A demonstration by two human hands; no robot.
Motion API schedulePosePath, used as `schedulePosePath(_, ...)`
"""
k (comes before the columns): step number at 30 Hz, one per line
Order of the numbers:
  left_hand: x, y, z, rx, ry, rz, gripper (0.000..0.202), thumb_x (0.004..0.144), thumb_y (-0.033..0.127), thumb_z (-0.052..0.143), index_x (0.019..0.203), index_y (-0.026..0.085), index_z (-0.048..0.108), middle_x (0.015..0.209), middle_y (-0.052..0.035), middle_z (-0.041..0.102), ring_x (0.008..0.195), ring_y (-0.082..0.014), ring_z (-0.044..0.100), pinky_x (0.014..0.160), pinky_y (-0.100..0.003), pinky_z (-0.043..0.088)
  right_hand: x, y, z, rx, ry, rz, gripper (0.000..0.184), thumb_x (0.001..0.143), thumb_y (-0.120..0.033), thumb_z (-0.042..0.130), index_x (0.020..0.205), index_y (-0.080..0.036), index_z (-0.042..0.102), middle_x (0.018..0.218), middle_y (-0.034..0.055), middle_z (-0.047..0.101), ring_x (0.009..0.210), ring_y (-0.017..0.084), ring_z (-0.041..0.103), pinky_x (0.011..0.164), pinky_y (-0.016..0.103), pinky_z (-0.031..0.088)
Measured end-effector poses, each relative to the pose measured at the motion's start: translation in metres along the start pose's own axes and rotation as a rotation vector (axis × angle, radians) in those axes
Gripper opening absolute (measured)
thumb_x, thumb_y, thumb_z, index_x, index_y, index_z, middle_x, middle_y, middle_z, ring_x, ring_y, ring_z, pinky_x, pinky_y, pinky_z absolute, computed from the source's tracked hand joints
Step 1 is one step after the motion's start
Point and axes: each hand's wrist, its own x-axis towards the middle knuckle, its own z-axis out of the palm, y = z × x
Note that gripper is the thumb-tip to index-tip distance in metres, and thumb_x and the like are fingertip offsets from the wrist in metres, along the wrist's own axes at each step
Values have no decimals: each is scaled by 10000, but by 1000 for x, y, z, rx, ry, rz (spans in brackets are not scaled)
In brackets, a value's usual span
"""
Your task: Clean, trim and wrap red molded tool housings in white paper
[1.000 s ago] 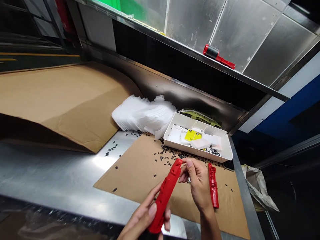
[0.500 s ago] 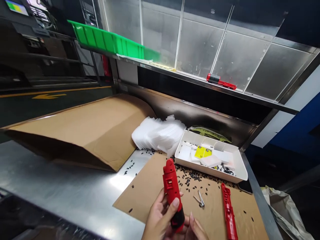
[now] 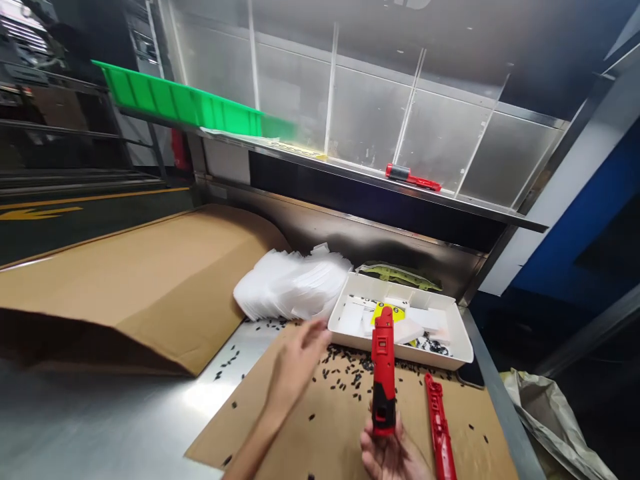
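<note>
My right hand [image 3: 393, 453] grips the lower end of a red and black plastic tool housing [image 3: 383, 363], which it holds upright. The housing's top overlaps the white tray behind it. My left hand [image 3: 299, 357] is raised over the cardboard sheet [image 3: 265, 400], holding nothing, its fingers stretched out toward a stack of white foam sheets [image 3: 290, 283]. Its fingertips come close to the stack's front edge; whether they touch I cannot tell. To the right of my right hand lies another long red plastic part [image 3: 440, 427]. Small black pieces [image 3: 350, 373] are scattered over the cardboard.
Behind the cardboard, a white tray [image 3: 463, 333] holds papers, a yellow label and small black parts. A large cardboard carton [image 3: 150, 280] lies at left. On the shelf above are a green bin [image 3: 175, 100] and another red part [image 3: 413, 178]. A pale bag [image 3: 555, 427] hangs at right.
My left hand has let go of the red housing and moved left and up toward the foam sheets. My right hand now holds the housing alone, further right. The small pliers are now out of sight.
</note>
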Motion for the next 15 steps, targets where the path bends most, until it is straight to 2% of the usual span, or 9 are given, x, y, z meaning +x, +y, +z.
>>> schedulePosePath(1, 17, 0, -6, 138, 73, -4, 463, 926, 482, 530, 1260, 164, 567, 1311, -159, 622, 1223, -312, 567, 1073, -536, 398, 1, -6, 3, 18, -1, -29, 440, 623, -492, 903, 898, -173, 778, 900, 62, 810, 839, 170, 769, 723, 224, 594)
schedulePosePath(3, 44, -1, -12, 380, 107, -6, 314, 930, 380, 570, 1166, 177, 617, 1243, -127, 640, 1211, -317, 555, 1053, -581, 390, 3, -19, 12, 49, -20, -74, 416, 636, -478, 899, 895, -177, 774, 899, 48, 811, 825, 154, 770, 711, 207, 599)
schedulePosePath(5, 59, 0, -10, 559, 86, 11, 216, 925, 343, 597, 1056, 180, 652, 1119, -90, 669, 1119, -293, 594, 998, -554, 435, 3, -32, 23, 69, -46, -98, 365, 660, -427, 899, 890, -174, 771, 897, 40, 812, 823, 145, 771, 715, 200, 601)
schedulePosePath(8, 65, 3, -1, 714, 46, 22, 194, 943, 348, 569, 907, 178, 657, 922, -50, 657, 945, -252, 623, 899, -494, 479, -1, -49, 41, 81, -35, -135, 388, 624, -365, 928, 874, -116, 766, 876, 61, 811, 809, 156, 773, 724, 204, 607)
schedulePosePath(10, 65, 5, 3, 741, 31, 9, 211, 955, 354, 543, 894, 185, 654, 857, -36, 629, 873, -238, 609, 859, -472, 475, -5, -56, 50, 83, 12, -157, 473, 572, -390, 945, 869, -72, 762, 859, 79, 809, 798, 165, 773, 729, 209, 611)
schedulePosePath(12, 67, 6, 3, 703, 25, -18, 191, 946, 351, 555, 957, 189, 656, 842, -31, 608, 840, -236, 588, 846, -469, 460, -9, -61, 56, 83, 64, -193, 536, 530, -415, 954, 877, -55, 761, 856, 93, 807, 789, 170, 772, 724, 212, 613)
schedulePosePath(15, 76, 10, -3, 505, 29, -73, 126, 898, 310, 626, 933, 192, 654, 828, -20, 587, 809, -229, 557, 831, -456, 444, -12, -63, 59, 59, 116, -270, 552, 478, -389, 978, 878, -73, 765, 862, 105, 805, 783, 182, 771, 709, 230, 617)
